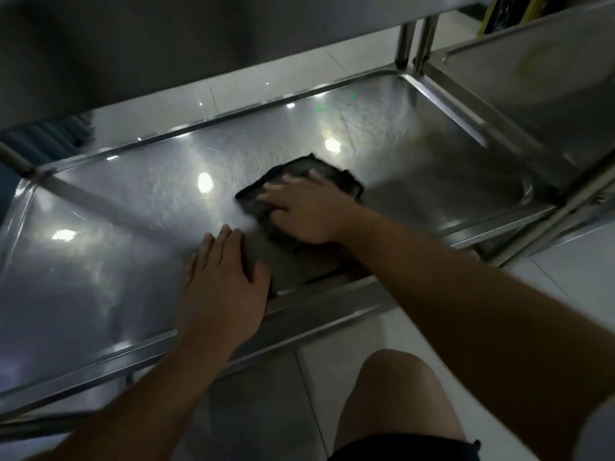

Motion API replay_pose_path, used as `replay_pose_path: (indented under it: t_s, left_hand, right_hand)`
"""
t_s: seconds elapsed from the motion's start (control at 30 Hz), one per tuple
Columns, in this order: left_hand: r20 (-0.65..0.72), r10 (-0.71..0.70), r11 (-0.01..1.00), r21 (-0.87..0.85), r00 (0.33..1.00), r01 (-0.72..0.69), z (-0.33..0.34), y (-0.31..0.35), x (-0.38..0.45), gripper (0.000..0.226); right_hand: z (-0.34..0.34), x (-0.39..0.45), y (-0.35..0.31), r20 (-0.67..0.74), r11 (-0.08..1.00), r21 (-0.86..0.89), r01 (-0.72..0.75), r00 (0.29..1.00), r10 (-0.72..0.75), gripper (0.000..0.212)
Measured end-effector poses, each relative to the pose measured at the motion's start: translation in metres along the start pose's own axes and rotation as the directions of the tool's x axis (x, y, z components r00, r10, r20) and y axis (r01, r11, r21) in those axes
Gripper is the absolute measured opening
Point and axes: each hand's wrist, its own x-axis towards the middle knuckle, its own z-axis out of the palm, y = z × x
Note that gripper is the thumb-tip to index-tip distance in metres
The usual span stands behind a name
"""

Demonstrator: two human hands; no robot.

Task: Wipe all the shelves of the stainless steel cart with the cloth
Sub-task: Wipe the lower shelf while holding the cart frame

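Both hands flat: right hand (304, 211) pressing the cloth (309, 176) on the shelf (139, 191), left hand (223, 281) bracing; corners risk being missed.

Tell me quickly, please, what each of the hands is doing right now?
Left hand: open, flat on the shelf, holding nothing.
Right hand: open, fingers spread, pressing the dark cloth onto the shelf.

I can read nothing from here — no letters, numbers, labels or brand marks on the cart shelf (133, 201), on the dark cloth (299, 174), or on the second steel shelf (532, 81) at the upper right. The picture is dim and blurred — any fine print is lost to me.
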Motion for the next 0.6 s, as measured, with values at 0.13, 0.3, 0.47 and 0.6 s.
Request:
replay_pose_path:
  t_s: [0.13, 0.3, 0.47, 0.6]
  left_hand:
    - [0.011, -0.009, 1.000, -0.010, 1.000, 0.009, 0.002, -0.001, 0.000, 0.078]
    - [0.000, -0.024, 1.000, -0.008, 1.000, 0.024, 0.000, 0.001, 0.000, 0.076]
    - [0.024, -0.026, 1.000, 0.010, 0.999, 0.026, -0.003, 0.002, 0.001, 0.077]
    - [0.032, -0.021, 1.000, 0.002, 0.999, 0.020, -0.005, 0.001, -0.001, 0.077]
  right_hand:
    - [-0.036, -0.001, 0.126, -0.080, 0.912, -0.073, -0.404, 0.914, 0.398, 0.057]
    - [-0.041, -0.039, 0.217, -0.128, 0.699, -0.041, -0.714, 0.698, 0.705, 0.081]
    - [-0.015, -0.019, 0.092, -0.157, 0.899, 0.009, -0.439, 0.887, 0.435, 0.079]
    - [0.004, 0.019, 0.009, -0.104, 0.996, 0.015, -0.089, 0.990, 0.090, 0.064]
